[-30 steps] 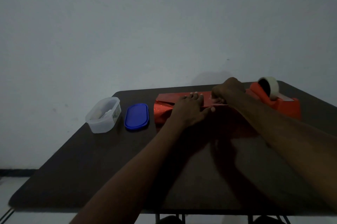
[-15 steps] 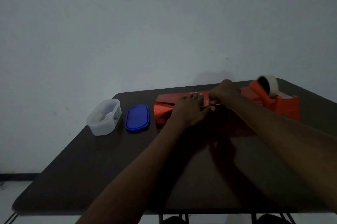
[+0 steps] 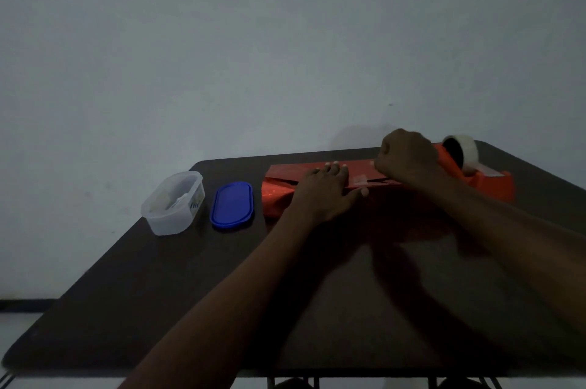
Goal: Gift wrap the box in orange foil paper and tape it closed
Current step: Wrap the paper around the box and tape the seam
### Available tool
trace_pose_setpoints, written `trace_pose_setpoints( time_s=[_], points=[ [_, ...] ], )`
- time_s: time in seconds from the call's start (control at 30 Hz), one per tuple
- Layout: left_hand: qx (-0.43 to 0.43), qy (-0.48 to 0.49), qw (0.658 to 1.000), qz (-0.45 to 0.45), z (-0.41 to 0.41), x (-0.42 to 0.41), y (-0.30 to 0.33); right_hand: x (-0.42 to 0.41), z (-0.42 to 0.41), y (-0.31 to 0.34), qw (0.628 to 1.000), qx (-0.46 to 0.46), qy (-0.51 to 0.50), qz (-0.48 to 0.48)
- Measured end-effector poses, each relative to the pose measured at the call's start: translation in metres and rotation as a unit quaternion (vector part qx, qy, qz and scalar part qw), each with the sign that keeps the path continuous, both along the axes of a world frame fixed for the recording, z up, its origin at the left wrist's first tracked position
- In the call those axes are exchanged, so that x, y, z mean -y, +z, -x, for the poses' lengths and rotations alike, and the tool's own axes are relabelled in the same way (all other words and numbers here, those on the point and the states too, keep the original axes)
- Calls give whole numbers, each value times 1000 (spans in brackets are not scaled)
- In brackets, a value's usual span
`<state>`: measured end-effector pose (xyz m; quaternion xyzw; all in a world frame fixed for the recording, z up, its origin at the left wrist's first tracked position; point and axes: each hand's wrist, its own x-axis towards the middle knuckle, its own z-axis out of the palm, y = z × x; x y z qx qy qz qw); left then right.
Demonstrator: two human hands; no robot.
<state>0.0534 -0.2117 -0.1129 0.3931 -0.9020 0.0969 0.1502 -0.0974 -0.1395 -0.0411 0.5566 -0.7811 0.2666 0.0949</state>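
On table (image 3: 158, 277): L hand (image 3: 326, 195) flat on wrapped box (image 3: 279, 195); R hand (image 3: 407, 157) curled, grip unclear.

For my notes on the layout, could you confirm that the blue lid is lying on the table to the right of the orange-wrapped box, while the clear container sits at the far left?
Not quite. In the head view, the blue lid lies left of the orange-wrapped box, between it and the clear container, which does sit at the far left of the table.
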Motion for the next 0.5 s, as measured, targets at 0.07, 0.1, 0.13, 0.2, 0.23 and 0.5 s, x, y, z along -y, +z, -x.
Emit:
trace_pose_setpoints(
  time_s=[0.07,0.1,0.13,0.2,0.23,0.5],
  points=[
    [-6,1,1000,-3,0,1,-1,-4,1,-6,996,-26,77,38],
    [-8,1,1000,-5,0,1,-2,-6,1,-9,992,-35,119,26],
    [-8,-1,1000,-8,-1,2,-2,-8,1,-13,987,-39,158,3],
    [-5,-3,1000,-11,0,3,-3,-12,3,-20,976,-54,207,-46],
    [-5,-2,1000,-11,0,3,-2,-13,5,-21,973,-66,214,-60],
    [-9,-2,1000,-9,1,1,-2,-15,20,-7,967,-87,212,-109]
  ],
)
